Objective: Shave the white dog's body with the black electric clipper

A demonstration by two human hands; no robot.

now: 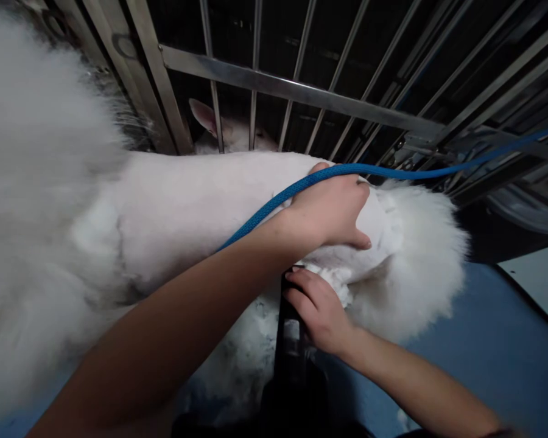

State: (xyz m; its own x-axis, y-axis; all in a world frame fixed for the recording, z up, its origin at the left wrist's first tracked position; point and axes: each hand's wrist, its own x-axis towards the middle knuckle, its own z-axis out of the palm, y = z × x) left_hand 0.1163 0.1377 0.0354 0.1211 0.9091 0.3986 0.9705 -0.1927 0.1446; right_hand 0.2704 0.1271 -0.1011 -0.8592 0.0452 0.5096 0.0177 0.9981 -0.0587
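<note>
A white dog (187,207) stands across the view, its back shaved short and its front and rear ends still fluffy. My left hand (333,210) lies spread on the shaved rump, fingers curved over the far side and thumb pointing right. A blue leash rope (265,213) passes over that wrist and the dog's back. Just below, my right hand (317,307) is closed around a black clipper (292,340), whose head sits against the fur under the rump. Loose clipped fur (251,340) hangs beside the clipper.
A blue table top (484,340) lies under the dog. Metal cage bars (301,91) stand right behind it, and a white animal's ear (204,115) shows through them. The blue rope runs off to the upper right.
</note>
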